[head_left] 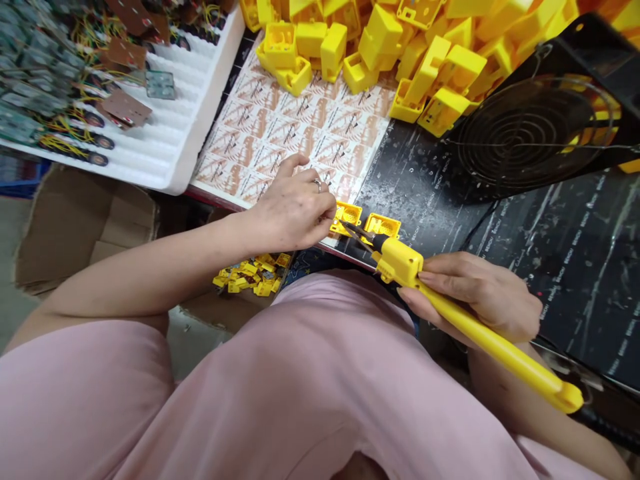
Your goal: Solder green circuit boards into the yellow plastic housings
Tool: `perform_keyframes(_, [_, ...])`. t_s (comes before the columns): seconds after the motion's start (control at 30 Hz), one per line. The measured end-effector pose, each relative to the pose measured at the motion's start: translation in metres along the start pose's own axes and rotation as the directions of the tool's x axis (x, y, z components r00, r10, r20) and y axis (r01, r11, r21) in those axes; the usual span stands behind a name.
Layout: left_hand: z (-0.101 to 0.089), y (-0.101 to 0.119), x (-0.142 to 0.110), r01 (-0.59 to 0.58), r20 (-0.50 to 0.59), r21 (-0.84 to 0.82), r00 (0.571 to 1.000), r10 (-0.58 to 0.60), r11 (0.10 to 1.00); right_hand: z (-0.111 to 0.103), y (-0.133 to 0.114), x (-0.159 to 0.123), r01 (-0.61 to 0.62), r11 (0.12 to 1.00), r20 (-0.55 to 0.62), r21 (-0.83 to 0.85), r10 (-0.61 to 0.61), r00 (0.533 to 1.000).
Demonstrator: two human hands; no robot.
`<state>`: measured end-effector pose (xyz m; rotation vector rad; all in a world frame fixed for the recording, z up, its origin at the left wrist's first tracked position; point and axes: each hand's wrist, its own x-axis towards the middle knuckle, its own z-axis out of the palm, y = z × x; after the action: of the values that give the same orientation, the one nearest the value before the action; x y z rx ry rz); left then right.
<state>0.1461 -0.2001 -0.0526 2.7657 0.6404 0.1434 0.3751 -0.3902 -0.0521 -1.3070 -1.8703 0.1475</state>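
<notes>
My right hand [480, 293] is wrapped around the handle of a yellow soldering iron [465, 320], whose dark metal tip points left. That tip reaches into a small open yellow plastic case [349, 215] at the table's front edge. Fingers of my left hand [300, 207] are bent down at the left side of this case and hold it; the fingertips are partly hidden. A ring shows on one finger. Just to the right lies a second open yellow case [384, 225], partly behind the iron's front end.
A black fan [530, 133] stands at the right, near a heap of yellow cases [380, 40]. On the left is a white foam tray [170, 133] with circuit boards [160, 85] and wires. Printed sheets [280, 127] cover part of the table. Below sits a cardboard box [207, 310] with yellow pieces.
</notes>
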Motion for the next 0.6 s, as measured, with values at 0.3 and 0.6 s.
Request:
perform_keyframes(0.3, [0.0,-0.001,0.002,0.0,0.028,-0.014,1.0,0.001,1.0,-0.002,-0.003,0.019,0.14,0.99,0.057,0.035,-0.142,0.988])
perform_keyframes(0.6, [-0.001,-0.002,0.006,-0.028,0.066,-0.017,0.997,0.029,0.999,-0.025,-0.008,0.017,-0.002,1.0,0.2,-0.03,0.008,0.98])
